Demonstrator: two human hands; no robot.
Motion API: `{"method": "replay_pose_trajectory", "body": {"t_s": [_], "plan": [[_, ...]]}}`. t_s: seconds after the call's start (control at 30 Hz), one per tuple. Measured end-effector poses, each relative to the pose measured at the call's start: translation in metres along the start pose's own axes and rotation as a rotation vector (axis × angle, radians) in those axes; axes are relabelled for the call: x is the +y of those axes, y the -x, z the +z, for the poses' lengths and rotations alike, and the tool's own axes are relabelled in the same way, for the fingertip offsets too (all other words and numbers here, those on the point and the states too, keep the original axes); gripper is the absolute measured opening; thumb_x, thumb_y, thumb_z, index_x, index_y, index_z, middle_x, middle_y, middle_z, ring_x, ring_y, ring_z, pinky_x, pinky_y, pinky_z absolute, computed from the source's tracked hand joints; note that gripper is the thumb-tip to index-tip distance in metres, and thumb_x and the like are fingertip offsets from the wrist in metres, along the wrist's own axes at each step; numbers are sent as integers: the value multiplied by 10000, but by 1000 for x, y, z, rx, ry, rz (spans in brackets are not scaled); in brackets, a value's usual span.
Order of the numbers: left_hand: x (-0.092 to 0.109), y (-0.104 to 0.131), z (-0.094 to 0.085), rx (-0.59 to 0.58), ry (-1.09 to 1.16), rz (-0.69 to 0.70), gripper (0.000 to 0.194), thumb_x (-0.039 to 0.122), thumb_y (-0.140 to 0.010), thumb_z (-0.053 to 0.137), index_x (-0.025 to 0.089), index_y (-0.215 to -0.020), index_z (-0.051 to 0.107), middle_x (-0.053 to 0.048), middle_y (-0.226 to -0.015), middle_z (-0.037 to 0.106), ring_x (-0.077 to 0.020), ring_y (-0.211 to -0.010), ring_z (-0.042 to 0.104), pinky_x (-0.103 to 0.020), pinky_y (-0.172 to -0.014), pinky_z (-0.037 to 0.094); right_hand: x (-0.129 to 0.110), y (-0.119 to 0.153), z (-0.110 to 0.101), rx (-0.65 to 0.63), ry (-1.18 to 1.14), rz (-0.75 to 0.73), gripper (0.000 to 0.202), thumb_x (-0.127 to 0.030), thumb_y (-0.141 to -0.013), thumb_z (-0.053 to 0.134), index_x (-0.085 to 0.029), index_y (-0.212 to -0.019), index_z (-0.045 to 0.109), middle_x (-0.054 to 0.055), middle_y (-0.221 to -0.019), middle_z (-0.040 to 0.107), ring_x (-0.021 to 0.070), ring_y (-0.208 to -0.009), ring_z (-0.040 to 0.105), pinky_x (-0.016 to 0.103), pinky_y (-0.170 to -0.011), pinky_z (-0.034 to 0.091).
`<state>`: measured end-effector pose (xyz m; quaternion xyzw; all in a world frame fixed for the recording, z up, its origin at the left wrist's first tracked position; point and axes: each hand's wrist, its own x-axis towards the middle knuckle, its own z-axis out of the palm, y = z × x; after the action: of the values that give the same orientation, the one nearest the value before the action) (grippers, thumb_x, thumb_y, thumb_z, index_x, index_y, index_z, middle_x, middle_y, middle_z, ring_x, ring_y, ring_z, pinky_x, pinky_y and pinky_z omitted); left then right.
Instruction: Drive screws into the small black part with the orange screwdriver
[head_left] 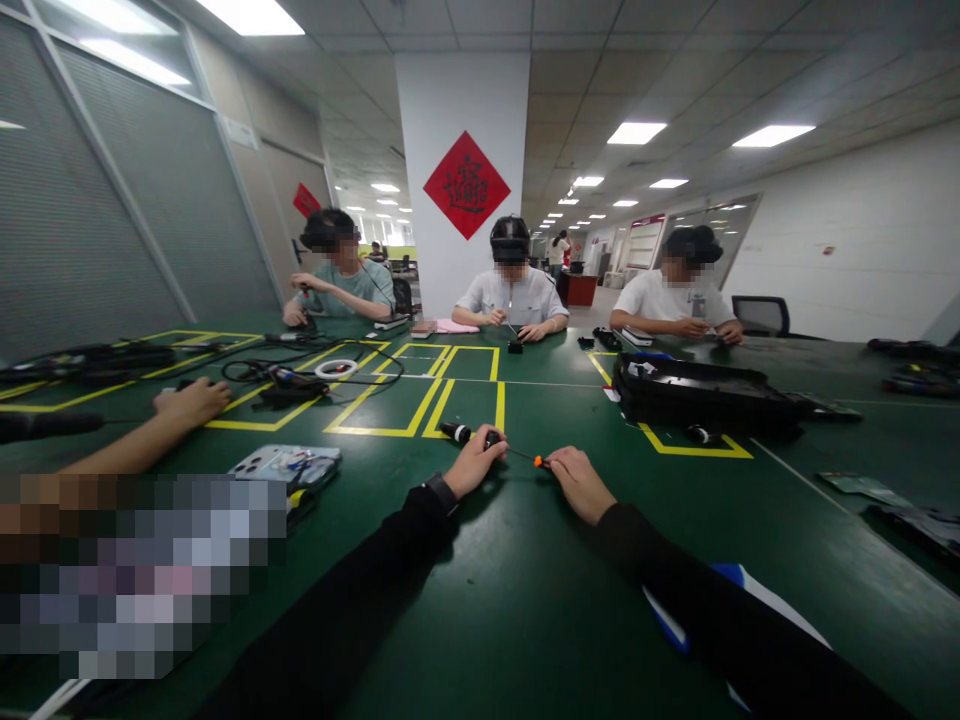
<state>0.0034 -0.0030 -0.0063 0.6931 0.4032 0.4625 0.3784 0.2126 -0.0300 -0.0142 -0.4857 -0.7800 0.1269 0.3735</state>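
My left hand [474, 464] is closed around a small black part [491, 438], most of it hidden by the fingers. A black cylinder with a white band [455, 432] shows just behind that hand; whether it joins the held part I cannot tell. In my right hand [579, 484], the fingers pinch a screwdriver [538, 461] with an orange section at the front of its handle. Its thin dark shaft points left, toward the part in my left hand. Both hands are low over the green table [510, 560].
Yellow tape [500, 405] outlines boxes on the table. A black open case [697, 390] lies at right, cables [281, 380] at left. A blue-and-white object [739, 575] lies under my right sleeve. A neighbour's hand [193, 400] rests at left; three people sit opposite.
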Motion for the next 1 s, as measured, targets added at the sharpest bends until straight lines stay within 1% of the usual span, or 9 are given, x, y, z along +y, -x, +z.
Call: {"method": "replay_pose_trajectory", "body": {"t_s": [0.07,0.17,0.27,0.47,0.57,0.63,0.73,0.87,1.0], "plan": [[0,0,0,7,-2,2,214,333,-754,463,173,-894,481,-7,-800,561,-120,-686,559,-275,-711,418,1,1,0,-16,20,-21,204,-212,-806,397,-162,-821,594,69,-867,554,169,-857,487,332,-815,367],[0,1,1,14,-13,4,225,344,-752,463,172,-897,486,-6,-799,563,-118,-679,558,-276,-714,419,-1,3,-2,-15,-19,-20,132,-210,-751,482,-163,-843,564,51,-859,544,156,-806,495,304,-759,391],[1,1,1,13,-31,14,235,355,-752,464,173,-896,492,-1,-773,562,-118,-670,552,-276,-710,419,-4,5,-5,-34,-60,-5,156,-222,-709,536,-167,-854,546,30,-842,545,145,-770,502,284,-722,401],[0,1,1,7,-22,20,227,349,-756,461,174,-899,487,-3,-786,560,-117,-675,555,-272,-706,420,-7,3,-5,-44,-18,-35,198,-211,-802,402,-163,-827,592,63,-855,564,166,-849,495,326,-807,368],[-1,0,2,24,-31,13,219,343,-752,464,174,-890,486,0,-783,557,-114,-661,554,-271,-703,421,-6,3,-4,-30,-54,-30,137,-196,-753,472,-166,-842,572,50,-857,557,159,-819,504,318,-780,390],[-2,0,2,30,-36,6,222,344,-749,467,174,-891,486,2,-782,555,-112,-657,554,-269,-701,422,-6,4,-3,-34,-99,-14,170,-202,-717,519,-170,-881,551,36,-866,554,151,-805,511,306,-764,404],[-3,0,2,21,-33,14,223,347,-751,464,177,-894,484,2,-783,558,-113,-663,557,-266,-701,422,-6,4,-3,-33,-111,19,215,-226,-737,502,-166,-938,545,47,-896,555,154,-837,511,314,-787,399],[-3,-1,1,6,-24,23,221,347,-755,461,181,-899,482,0,-795,560,-114,-669,558,-261,-694,420,-5,2,-3,-27,-41,2,197,-218,-798,406,-163,-848,588,65,-857,562,165,-850,501,334,-812,380],[0,1,0,-8,-38,37,222,349,-755,463,181,-897,479,6,-769,556,-116,-669,551,-264,-702,415,-5,3,-3,-7,-78,-25,139,-203,-729,502,-170,-854,554,37,-847,553,150,-803,508,303,-764,402]]}}
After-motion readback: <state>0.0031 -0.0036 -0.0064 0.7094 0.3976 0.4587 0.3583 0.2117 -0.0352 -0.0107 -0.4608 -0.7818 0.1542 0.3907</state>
